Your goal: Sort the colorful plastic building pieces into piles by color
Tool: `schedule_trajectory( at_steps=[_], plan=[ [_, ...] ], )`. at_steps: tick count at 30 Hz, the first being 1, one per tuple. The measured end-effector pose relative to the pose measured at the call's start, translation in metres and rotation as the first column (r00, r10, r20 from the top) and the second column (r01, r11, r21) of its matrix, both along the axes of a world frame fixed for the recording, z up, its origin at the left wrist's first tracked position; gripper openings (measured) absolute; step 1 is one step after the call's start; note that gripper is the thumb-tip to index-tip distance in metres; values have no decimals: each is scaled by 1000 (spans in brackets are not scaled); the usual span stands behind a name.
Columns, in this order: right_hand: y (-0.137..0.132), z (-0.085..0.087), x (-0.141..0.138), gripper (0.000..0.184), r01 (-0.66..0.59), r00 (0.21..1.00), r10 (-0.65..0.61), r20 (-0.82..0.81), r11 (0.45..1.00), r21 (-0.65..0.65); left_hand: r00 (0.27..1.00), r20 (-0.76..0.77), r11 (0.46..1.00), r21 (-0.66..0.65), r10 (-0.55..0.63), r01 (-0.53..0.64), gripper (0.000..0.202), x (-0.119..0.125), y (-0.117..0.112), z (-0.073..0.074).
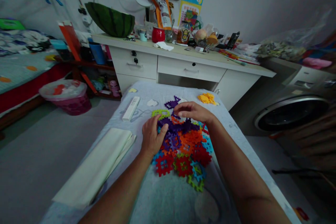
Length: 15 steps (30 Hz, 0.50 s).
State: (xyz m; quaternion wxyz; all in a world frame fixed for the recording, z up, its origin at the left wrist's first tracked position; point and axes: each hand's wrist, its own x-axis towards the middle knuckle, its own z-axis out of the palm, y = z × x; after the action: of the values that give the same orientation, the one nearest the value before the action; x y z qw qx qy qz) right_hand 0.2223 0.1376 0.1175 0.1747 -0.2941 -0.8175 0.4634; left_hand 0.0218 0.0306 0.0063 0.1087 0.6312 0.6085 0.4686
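A heap of flat interlocking plastic pieces (183, 150) in purple, orange, red, blue and green lies on a cloth-covered table (168, 196). My left hand (152, 135) rests on the heap's left edge, fingers curled over purple pieces. At the far side of the heap my right hand (193, 111) reaches in with fingers bent down, pinching at purple pieces (172, 104). Whether it holds one is hidden. A green piece (160, 113) lies just beyond my left hand. A separate small pile of yellow pieces (207, 98) sits near the table's far right corner.
A folded white cloth (98, 166) and a long white box (131, 108) lie on the table's left. Beyond stands a cluttered white desk (183, 64) with half a watermelon (110, 19). A pink bin (67, 96) sits on the floor left, a washing machine (291, 113) at right.
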Motion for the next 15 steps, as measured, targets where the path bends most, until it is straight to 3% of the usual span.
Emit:
schedule_trajectory(
  at_steps=[3,6,8,10,12,15],
  plan=[
    [35,-11,-10,38,286,952,-299,63,945,159,1000,-11,1000,1,1,-1,49,1,-1,2],
    [69,-28,-27,43,481,796,-554,243,823,302,1000,-29,1000,2,5,-5,51,1,0,3],
    [83,-40,-39,68,481,705,-591,392,805,348,999,-47,1000,0,7,-7,51,2,1,2],
    [90,-50,-49,88,432,644,-561,520,828,359,998,-65,1000,-7,11,-11,51,2,1,1],
    [92,-59,-55,93,354,614,-511,602,859,369,997,-79,1000,-16,18,-19,51,2,2,2],
    [90,-66,-54,82,233,593,-467,655,879,416,996,-91,999,-22,23,-25,50,3,1,3]
  ],
)
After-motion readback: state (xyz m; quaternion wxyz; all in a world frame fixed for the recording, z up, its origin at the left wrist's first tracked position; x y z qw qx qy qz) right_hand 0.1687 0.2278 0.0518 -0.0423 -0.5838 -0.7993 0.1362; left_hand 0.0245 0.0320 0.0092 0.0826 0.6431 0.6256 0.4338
